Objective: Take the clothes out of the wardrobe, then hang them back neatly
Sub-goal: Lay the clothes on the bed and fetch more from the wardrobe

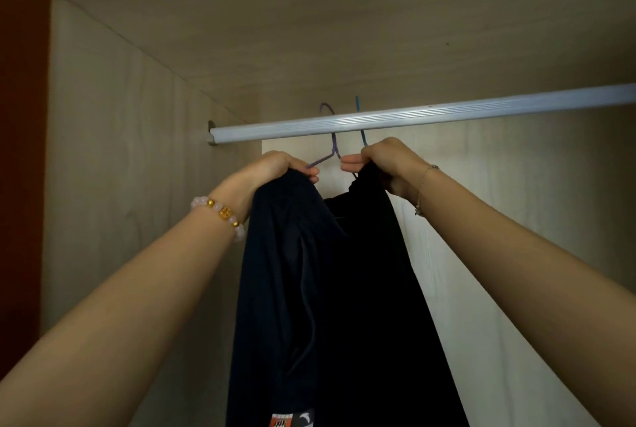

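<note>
Gripping the dark garment [330, 289] at its top edge, the fingers of both hands are clenched on the cloth. The left hand [275, 168] holds the left shoulder part, and its fingertips [312, 175] touch the sloping arm of the purple hanger [332, 144]. The right hand [385, 165] holds the right part, with its fingertips [349, 163] just beside the neck of the same hanger. Between the two hands, the hanger rises and its hook goes over the wardrobe rail [413, 115] just above the fingers. A second hook, the blue hanger [359, 124], sits on the rail just above the right hand; what hangs from it I cannot tell.

Below the fingers the garment falls straight down, with a thin cord and a small orange label [282, 421] near the bottom.

I judge that this garment is on the rail and the hands are straightening it. No other clothes show on the rail, so how many remain is not clear.
</note>
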